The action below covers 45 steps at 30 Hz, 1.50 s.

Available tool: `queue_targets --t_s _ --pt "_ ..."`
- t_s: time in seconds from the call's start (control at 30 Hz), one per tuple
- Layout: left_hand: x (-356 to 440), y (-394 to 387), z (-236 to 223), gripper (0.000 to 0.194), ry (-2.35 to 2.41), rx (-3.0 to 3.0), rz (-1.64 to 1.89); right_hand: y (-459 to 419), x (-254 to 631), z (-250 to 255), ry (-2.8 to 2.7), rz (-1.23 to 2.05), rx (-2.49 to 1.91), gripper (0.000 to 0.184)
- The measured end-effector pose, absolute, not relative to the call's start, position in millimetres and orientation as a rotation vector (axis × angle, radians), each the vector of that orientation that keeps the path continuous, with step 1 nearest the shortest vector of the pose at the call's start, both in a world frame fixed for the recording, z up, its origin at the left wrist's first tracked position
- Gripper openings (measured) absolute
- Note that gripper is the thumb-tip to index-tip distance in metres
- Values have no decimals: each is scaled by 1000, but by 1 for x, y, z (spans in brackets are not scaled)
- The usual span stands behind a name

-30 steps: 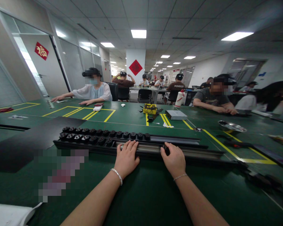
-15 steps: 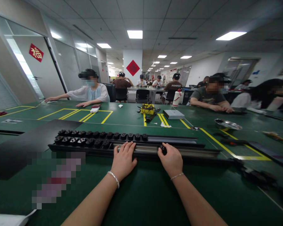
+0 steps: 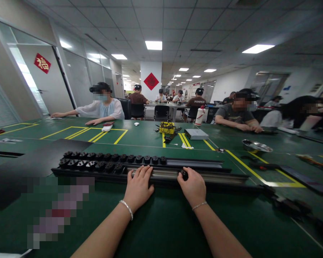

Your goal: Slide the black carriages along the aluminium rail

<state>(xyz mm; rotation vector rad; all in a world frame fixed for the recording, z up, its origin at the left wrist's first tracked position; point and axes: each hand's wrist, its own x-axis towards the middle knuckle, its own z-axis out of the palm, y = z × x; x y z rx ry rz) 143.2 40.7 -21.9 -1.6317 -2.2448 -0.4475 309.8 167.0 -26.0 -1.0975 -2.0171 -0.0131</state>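
Note:
A long black track rail (image 3: 223, 177) with a metallic inner strip lies crosswise in front of me. My left hand (image 3: 139, 188) rests on it palm down, fingers spread, just right of a row of black socket modules (image 3: 100, 166). Farther right, my right hand (image 3: 193, 188) has its thumb and fingers closed around one small black socket module (image 3: 183, 174) at the rail. My fingers partly hide that module, so I cannot tell how it sits in the track. Behind lies a second rail (image 3: 199, 164), its left part filled with several similar modules (image 3: 131, 158).
On the green table (image 3: 161, 229) are a yellow item wrapped with black cables (image 3: 167, 128), a grey box (image 3: 196, 134), a metal bowl (image 3: 257, 146) and a black mat (image 3: 40, 166). A dark phone-like slab (image 3: 305, 178) lies right. Co-workers sit across the table.
The camera view has shifted slightly, moving the table and rails a little down and left in the picture. Both hands keep about the same places on the rail.

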Motion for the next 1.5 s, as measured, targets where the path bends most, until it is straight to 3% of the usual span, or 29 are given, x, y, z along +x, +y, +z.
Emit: queue_targets --t_s 1.5 --pt "143 41 -23 56 -2223 -1628 -453 167 313 -21 -2037 -12 -1126 24"
